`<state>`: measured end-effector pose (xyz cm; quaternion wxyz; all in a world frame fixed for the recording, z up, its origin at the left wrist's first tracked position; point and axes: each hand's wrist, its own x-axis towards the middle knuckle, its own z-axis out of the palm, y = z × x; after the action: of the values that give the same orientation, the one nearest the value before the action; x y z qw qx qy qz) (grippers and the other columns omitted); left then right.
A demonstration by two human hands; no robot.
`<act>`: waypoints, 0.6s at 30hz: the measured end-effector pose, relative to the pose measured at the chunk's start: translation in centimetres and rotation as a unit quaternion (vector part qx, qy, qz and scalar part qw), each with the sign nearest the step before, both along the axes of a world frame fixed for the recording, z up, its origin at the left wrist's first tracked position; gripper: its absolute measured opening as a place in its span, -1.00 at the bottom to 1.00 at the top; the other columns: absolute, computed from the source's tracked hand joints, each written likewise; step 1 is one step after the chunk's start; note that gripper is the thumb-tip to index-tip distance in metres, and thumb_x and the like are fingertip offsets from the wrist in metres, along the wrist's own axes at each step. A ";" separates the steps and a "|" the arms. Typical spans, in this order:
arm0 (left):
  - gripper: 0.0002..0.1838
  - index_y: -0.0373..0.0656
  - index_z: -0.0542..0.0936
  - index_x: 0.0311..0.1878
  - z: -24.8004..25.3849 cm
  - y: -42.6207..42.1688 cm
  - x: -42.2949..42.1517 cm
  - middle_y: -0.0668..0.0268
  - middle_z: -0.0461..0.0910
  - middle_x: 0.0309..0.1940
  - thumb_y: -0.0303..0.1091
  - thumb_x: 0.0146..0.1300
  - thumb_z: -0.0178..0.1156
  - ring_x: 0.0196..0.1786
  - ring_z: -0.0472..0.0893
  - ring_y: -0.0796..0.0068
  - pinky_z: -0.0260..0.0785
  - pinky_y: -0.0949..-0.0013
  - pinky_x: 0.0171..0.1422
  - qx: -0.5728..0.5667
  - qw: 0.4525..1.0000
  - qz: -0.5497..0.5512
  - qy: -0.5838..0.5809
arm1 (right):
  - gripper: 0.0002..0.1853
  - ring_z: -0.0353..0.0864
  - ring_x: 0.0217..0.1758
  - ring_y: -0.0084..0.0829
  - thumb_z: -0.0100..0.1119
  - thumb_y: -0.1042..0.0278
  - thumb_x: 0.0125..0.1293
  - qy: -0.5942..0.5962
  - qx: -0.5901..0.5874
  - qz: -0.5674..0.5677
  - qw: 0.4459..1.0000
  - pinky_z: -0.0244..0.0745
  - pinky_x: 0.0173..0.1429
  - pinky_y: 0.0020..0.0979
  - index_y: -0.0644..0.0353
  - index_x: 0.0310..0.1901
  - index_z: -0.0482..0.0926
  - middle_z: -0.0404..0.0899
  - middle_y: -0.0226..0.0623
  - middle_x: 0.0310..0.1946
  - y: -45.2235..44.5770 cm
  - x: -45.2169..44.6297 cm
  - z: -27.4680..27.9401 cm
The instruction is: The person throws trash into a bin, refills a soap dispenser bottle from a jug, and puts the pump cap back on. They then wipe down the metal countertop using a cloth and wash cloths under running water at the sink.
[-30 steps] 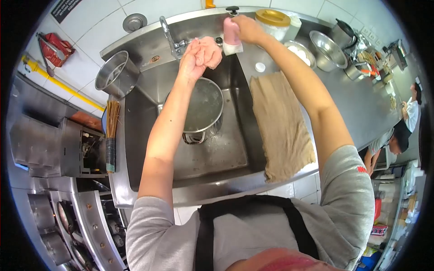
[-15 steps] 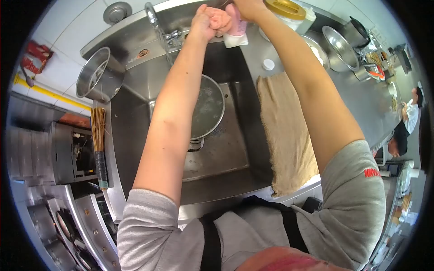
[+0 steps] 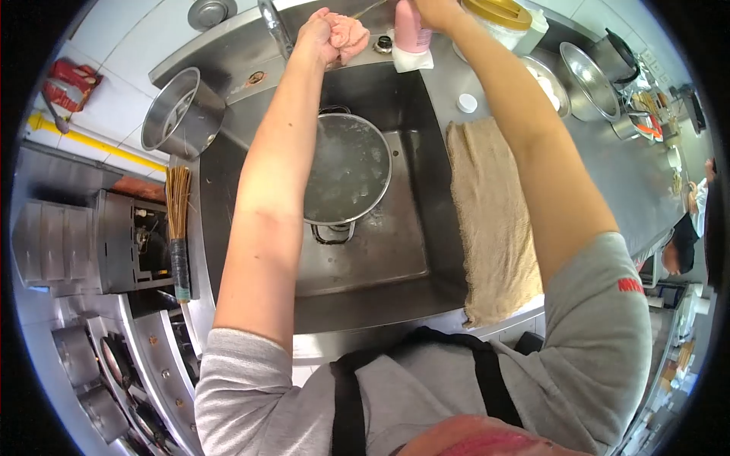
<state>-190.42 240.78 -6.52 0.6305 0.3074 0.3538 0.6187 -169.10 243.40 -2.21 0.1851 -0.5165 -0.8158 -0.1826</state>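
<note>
My left hand [image 3: 319,34] is closed around a crumpled pink wad [image 3: 347,36], soft and cloth-like, above the sink's back edge by the faucet [image 3: 275,26]. At the top of the head view, my right hand [image 3: 439,11] is by the upper part of a pink bottle [image 3: 411,29] with a white lower part; its fingers are mostly hidden or out of frame. A thin stick-like piece [image 3: 370,9] slants between the two hands. Below my left forearm, a round pot [image 3: 350,171] of cloudy water stands in the metal sink [image 3: 380,254].
A beige cloth [image 3: 494,228] lies on the right counter near a white cap [image 3: 467,103]. A gold-lidded tub [image 3: 498,15] and metal bowls [image 3: 589,80] stand behind. On the left are a steel container [image 3: 182,114] and a stick brush [image 3: 179,228]. A person [image 3: 684,235] is far right.
My left hand has moved left with the pink wad, away from the pink bottle. My right hand stays by the bottle. The view has shifted slightly, and more of the pot shows.
</note>
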 end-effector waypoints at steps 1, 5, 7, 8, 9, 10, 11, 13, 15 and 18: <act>-0.61 -0.16 0.16 0.18 0.1 -0.4 0.0 0.09 0.31 -0.02 -0.53 0.25 -0.27 -0.10 0.44 0.28 0.42 0.15 -0.09 -0.008 1.000 -0.002 0.019 | -0.75 0.50 -0.18 -0.05 -0.07 0.34 0.08 -0.029 -0.030 -0.008 0.999 0.40 -0.12 -0.14 0.27 -0.30 0.53 0.51 0.03 -0.28 0.2 0.0 0.9; -0.59 -0.26 0.26 0.06 0.4 -1.0 -1.6 0.17 0.41 -0.36 -0.66 0.09 -0.08 -0.40 0.47 0.38 0.43 0.28 -0.40 -0.032 0.999 0.008 -0.023 | -0.76 0.51 -0.20 -0.05 -0.06 0.35 0.07 -0.170 -0.171 -0.048 0.969 0.41 -0.14 -0.15 0.28 -0.31 0.55 0.52 0.04 -0.30 1.3 -0.3 2.5; -0.62 -0.27 0.29 0.03 0.5 -1.0 -2.4 0.18 0.42 -0.38 -0.66 0.08 -0.07 -0.42 0.47 0.38 0.43 0.29 -0.41 -0.042 0.999 -0.013 0.004 | -0.71 0.48 -0.13 -0.04 -0.05 0.34 0.08 0.065 0.073 0.027 0.995 0.39 -0.10 -0.15 0.31 -0.20 0.48 0.48 0.06 -0.21 -0.1 0.3 -1.4; -0.64 -0.27 0.31 0.00 0.5 -1.1 -2.7 0.19 0.42 -0.40 -0.66 0.08 -0.07 -0.43 0.47 0.38 0.43 0.30 -0.41 -0.052 0.997 -0.041 0.029 | -0.71 0.48 -0.13 -0.04 -0.05 0.34 0.08 0.065 0.070 0.031 0.995 0.39 -0.10 -0.15 0.31 -0.20 0.48 0.48 0.06 -0.21 -0.1 -0.3 -0.3; -0.72 -0.28 0.35 -0.07 0.3 -1.0 -2.7 0.20 0.42 -0.42 -0.62 0.10 -0.05 -0.43 0.47 0.38 0.43 0.32 -0.41 -0.070 0.997 -0.038 -0.003 | -0.69 0.46 -0.09 -0.03 -0.06 0.35 0.09 -0.052 -0.090 -0.028 0.994 0.37 -0.07 -0.14 0.31 -0.15 0.44 0.45 0.08 -0.16 0.3 -0.7 2.1; -0.72 -0.28 0.35 -0.07 0.3 -1.1 -2.6 0.20 0.42 -0.42 -0.62 0.10 -0.05 -0.43 0.47 0.38 0.43 0.32 -0.41 -0.067 0.997 -0.040 -0.002 | -0.67 0.43 -0.05 -0.03 -0.07 0.35 0.10 -0.166 -0.243 -0.087 0.952 0.35 -0.03 -0.13 0.32 -0.10 0.40 0.42 0.10 -0.11 0.7 -0.8 3.8; -0.74 -0.28 0.36 -0.08 0.4 -1.2 -2.9 0.19 0.42 -0.42 -0.60 0.13 -0.07 -0.43 0.47 0.38 0.43 0.32 -0.41 -0.085 0.994 -0.066 -0.006 | -0.67 0.43 -0.05 -0.03 -0.07 0.35 0.10 -0.166 -0.238 -0.088 0.953 0.35 -0.03 -0.13 0.32 -0.10 0.40 0.42 0.10 -0.11 2.1 0.0 2.7; -0.83 -0.31 0.38 -0.15 1.5 -3.5 -2.8 0.18 0.44 -0.42 -0.52 0.20 -0.10 -0.45 0.47 0.37 0.43 0.32 -0.41 -0.074 0.996 -0.047 0.004 | -0.68 0.45 -0.07 -0.02 -0.05 0.38 0.08 -0.032 -0.038 0.030 0.998 0.35 -0.04 -0.14 0.31 -0.11 0.42 0.44 0.09 -0.13 5.1 1.7 -1.6; -0.83 -0.34 0.38 -0.17 0.8 -3.2 -4.0 0.15 0.45 -0.41 -0.51 0.20 -0.10 -0.43 0.49 0.35 0.45 0.29 -0.38 -0.089 0.994 -0.068 0.002 | -0.69 0.46 -0.08 -0.02 -0.05 0.38 0.07 -0.068 -0.083 -0.005 0.994 0.36 -0.04 -0.14 0.30 -0.14 0.44 0.45 0.08 -0.15 3.0 0.2 0.6; -0.83 -0.39 0.39 -0.21 0.8 -3.6 -4.7 0.11 0.47 -0.39 -0.48 0.20 -0.09 -0.38 0.52 0.32 0.47 0.27 -0.32 -0.089 0.986 -0.137 0.035 | -0.72 0.47 -0.11 -0.02 -0.03 0.38 0.05 -0.131 -0.159 -0.097 0.974 0.37 -0.04 -0.15 0.28 -0.18 0.49 0.48 0.06 -0.19 -2.3 -1.8 3.9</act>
<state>-195.17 237.17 -5.71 0.7211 0.3171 0.3839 0.4818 -170.92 241.07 1.74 -0.0262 -0.5873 -0.7978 -0.1334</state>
